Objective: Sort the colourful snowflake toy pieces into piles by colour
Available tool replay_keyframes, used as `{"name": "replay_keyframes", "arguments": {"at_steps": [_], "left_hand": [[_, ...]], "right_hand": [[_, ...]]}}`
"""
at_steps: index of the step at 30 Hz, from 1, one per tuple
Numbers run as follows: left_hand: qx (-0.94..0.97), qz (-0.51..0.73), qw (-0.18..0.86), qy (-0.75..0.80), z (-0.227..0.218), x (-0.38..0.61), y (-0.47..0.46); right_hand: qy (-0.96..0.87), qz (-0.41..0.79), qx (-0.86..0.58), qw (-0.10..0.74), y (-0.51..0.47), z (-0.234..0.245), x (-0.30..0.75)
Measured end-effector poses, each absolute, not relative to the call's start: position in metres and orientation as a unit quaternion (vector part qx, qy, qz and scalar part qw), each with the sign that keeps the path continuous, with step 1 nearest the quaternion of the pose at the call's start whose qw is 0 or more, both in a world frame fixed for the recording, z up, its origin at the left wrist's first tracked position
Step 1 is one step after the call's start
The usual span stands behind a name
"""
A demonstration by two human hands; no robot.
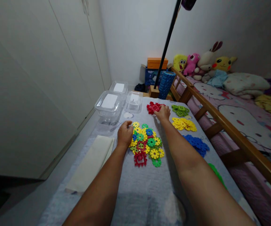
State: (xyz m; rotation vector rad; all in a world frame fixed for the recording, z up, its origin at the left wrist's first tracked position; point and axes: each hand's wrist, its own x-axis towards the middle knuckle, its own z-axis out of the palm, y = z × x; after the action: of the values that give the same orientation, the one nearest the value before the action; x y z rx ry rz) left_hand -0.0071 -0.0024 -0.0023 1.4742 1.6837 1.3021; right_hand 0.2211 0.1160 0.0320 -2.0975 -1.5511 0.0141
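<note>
My left hand [125, 134] rests at the left edge of a mixed pile of plastic building pieces [147, 138], its fingers curled; what they hold, if anything, is hidden. Yellow, green and blue snowflake discs make up most of that pile. A square red piece [140, 158] lies at its near side. Farther off, my right hand [164, 113] reaches over a heap of red pieces [152, 107]. Its fingers are bent together at the heap's right side, and I cannot make out what is between them.
Heaps of light green [180, 110], yellow [184, 124], blue [196, 145] and green pieces [216, 174] line the table's right side. Clear lidded boxes [109, 108] stand at the back left. Folded cream cloth or paper [90, 163] lies left. A wooden bed rail [210, 114] runs alongside.
</note>
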Motion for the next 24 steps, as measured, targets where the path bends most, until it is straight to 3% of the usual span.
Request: {"name": "replay_keyframes", "arguments": {"at_steps": [7,17,24], "left_hand": [[0.556,0.480,0.271,0.622,-0.001,-0.007,-0.003],[0.576,0.453,0.258,0.629,0.001,-0.007,-0.003],[0.587,0.450,0.264,0.620,0.000,-0.007,-0.003]], "right_hand": [[-0.548,0.008,-0.798,0.252,0.124,0.030,0.209],[-0.582,0.031,-0.753,0.305,0.092,0.029,0.216],[-0.726,0.117,-0.637,0.233,0.028,0.035,0.210]]}}
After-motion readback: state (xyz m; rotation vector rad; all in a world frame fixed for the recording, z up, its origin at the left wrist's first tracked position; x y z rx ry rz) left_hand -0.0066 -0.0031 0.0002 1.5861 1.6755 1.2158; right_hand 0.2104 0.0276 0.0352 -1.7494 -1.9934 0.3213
